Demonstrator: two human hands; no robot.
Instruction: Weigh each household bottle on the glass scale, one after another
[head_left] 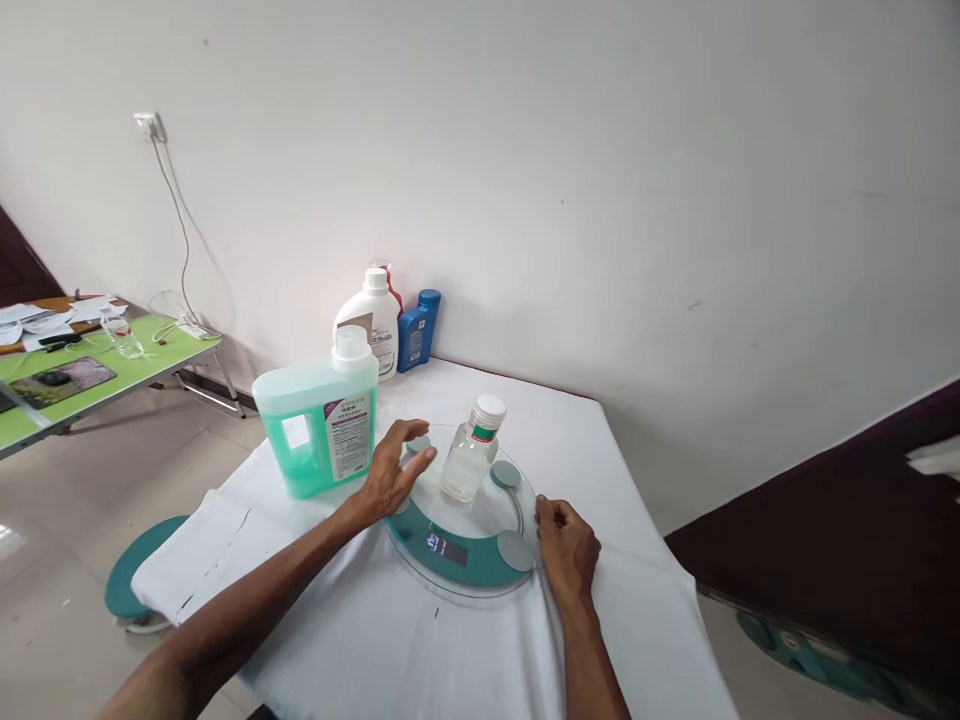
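A round glass scale (480,565) with a teal band and lit display lies on a white-covered table (420,650). A small clear bottle (471,450) with a white cap stands upright on its glass. My left hand (391,476) rests on the scale's left edge, fingers spread, holding nothing. My right hand (568,546) touches the scale's right rim with fingers curled. A large green liquid jug (319,425) stands just left of my left hand.
A white detergent bottle (373,320) and a blue bottle (417,330) stand at the table's back by the wall. A green side table (142,365) with papers sits at far left. A teal stool (131,580) is beside the table.
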